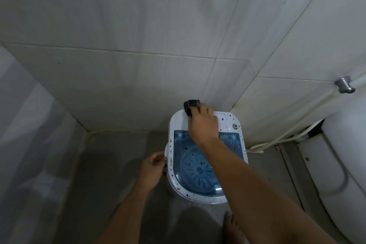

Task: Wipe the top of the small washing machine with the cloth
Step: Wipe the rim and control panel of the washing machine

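Observation:
A small white washing machine (229, 120) with a see-through blue lid (198, 170) stands on the floor in a tiled corner. Dark spots dot its white top. My right hand (204, 123) reaches over the lid to the machine's far edge and is shut on a dark cloth (190, 105), which presses on the top's rear left part by the wall. My left hand (153, 168) grips the machine's left rim, fingers curled on the edge. Much of the cloth is hidden under my fingers.
Tiled walls (138, 77) close in behind and to the right of the machine. A white toilet (342, 154) stands at the right, with white hoses (277, 138) and a metal fitting (344, 84) on the wall. My bare foot (231, 226) is on the grey floor (111, 164).

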Demonstrator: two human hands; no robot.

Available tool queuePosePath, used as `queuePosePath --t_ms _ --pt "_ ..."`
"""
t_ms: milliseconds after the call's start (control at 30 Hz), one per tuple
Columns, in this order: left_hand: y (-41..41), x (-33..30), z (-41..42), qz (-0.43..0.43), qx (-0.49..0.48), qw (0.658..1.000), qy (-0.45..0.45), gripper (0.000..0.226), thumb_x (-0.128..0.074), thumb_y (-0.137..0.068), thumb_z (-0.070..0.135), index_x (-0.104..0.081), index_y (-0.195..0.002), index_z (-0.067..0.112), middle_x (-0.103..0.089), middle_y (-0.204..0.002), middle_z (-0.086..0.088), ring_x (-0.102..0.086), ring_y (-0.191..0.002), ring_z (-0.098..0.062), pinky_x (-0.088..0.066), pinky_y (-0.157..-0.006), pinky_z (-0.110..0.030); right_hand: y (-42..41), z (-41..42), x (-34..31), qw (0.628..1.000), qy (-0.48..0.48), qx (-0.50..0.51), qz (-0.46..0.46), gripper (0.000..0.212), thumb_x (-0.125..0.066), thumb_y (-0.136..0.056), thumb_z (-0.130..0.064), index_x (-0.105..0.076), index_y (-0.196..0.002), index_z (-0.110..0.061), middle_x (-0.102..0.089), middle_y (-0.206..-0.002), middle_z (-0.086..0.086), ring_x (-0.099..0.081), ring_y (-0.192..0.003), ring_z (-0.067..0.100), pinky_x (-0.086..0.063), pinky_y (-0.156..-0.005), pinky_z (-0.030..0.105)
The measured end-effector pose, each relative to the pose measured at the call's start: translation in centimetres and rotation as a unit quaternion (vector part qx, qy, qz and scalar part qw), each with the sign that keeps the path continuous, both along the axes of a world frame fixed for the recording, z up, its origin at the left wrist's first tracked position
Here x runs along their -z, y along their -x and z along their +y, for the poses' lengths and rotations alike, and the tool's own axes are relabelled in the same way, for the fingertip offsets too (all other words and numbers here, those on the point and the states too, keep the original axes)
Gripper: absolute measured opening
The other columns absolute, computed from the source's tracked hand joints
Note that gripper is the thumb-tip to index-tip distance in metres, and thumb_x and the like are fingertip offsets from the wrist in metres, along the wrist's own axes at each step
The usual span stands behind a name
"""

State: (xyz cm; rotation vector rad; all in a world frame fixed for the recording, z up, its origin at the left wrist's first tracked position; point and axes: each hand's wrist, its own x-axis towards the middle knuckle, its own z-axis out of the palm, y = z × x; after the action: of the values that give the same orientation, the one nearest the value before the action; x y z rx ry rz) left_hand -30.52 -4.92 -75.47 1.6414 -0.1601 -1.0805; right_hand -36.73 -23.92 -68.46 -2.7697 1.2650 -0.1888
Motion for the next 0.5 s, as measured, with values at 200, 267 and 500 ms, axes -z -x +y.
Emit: queuePosePath --t_ms 200,267,500 --pt "-0.1 0.4 0.0 -0.017 0.000 1.000 -0.006 0.021 -0.055 -0.099 0.006 -0.069 -0.100 0.022 -0.075 -0.100 -0.003 -0.072 -0.093 -0.022 -0.060 -0.075 -0.034 0.0 2.0 1.1 0.941 0.056 -0.325 0.071 0.052 -0.067 -0.079 -0.013 -0.059 -0.130 -0.018 -0.052 -0.141 0.010 -0.051 -0.112 0.036 -0.047 -0.084 0.049" --pt "0.0 0.6 0.0 -0.024 0.000 1.000 -0.011 0.019 -0.056 -0.099 0.006 -0.069 -0.104 0.018 -0.075 -0.100 -0.003 -0.072 -0.093 -0.022 -0.060 -0.074 -0.032 -0.6 -0.3 0.1 0.954 0.061 -0.281 0.091 0.054 -0.065 -0.081 -0.014 -0.055 -0.134 -0.019 -0.051 -0.142 0.009 -0.050 -0.117 0.034 -0.047 -0.088 0.049" --pt "-0.1 0.4 -0.2 -0.027 0.007 1.000 -0.013 0.019 -0.056 -0.099 0.006 -0.068 -0.103 0.020 -0.075 -0.101 -0.004 -0.073 -0.092 -0.021 -0.059 -0.069 -0.027 -1.0 -0.1 -0.5 0.972 0.060 -0.213 0.084 0.052 -0.062 -0.082 -0.010 -0.053 -0.133 -0.018 -0.053 -0.139 0.009 -0.049 -0.113 0.033 -0.045 -0.087 0.048"
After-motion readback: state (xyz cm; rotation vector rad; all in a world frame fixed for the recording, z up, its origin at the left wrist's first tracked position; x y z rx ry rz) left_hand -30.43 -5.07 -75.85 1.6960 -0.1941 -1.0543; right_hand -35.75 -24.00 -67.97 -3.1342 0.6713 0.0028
